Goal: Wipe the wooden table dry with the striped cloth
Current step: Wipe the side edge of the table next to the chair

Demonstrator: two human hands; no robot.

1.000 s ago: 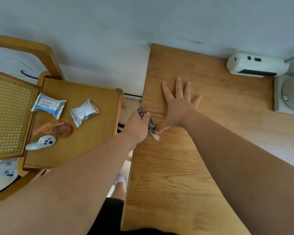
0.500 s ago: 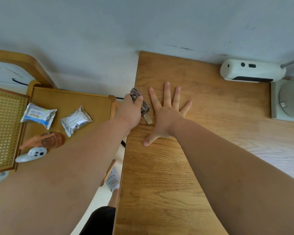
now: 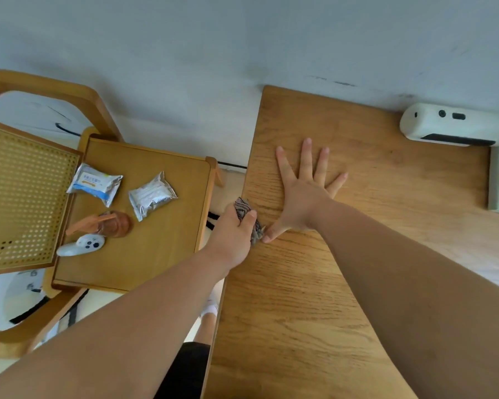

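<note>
Wiping likely underway: left hand (image 3: 232,230) grips striped cloth (image 3: 243,208) at wooden table (image 3: 300,312) left edge; right hand (image 3: 306,197) splayed flat. Next: sweep rightward.

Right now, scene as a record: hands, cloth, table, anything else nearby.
left hand: grip on bunched cloth, at left edge of table
right hand: flat on table, fingers spread, thumb tip beside cloth
side table: blue packet, silver packet, controller
table far right: white device
</note>
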